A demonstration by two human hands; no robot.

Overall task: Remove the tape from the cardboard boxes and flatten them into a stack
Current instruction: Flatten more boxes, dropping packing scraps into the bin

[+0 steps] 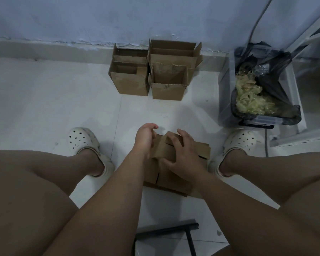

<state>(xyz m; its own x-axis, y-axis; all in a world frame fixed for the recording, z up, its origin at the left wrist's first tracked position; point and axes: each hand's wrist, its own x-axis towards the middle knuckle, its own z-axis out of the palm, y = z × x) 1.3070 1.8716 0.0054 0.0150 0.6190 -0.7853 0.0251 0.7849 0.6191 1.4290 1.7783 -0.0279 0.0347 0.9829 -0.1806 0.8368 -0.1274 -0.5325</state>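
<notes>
A white tiled floor meets a pale blue wall along a chipped skirting edge. The person sits above it, bare legs and white clogs on either side.

The palm side of the left hand is turned away. Its fingers are curled, but whether they grip an edge or nothing cannot be told. The near end of the flattened cardboard is cut off by the right forearm, and how many sheets lie in it is hard to make out.

That cardboard lies on the floor between the feet. The right hand rests on top of it, fingers spread and only slightly bent, pressing a folded flap down. The left hand sits against the pile's left edge, touching it.

Well beyond the hands, a cluster of open boxes stands against the wall, flaps up. To the right a clear bin lined with a black bag holds crumpled yellowish tape, just beside the right foot. A white rack and a grey cable run up the right side. A black metal frame lies near the bottom edge.
</notes>
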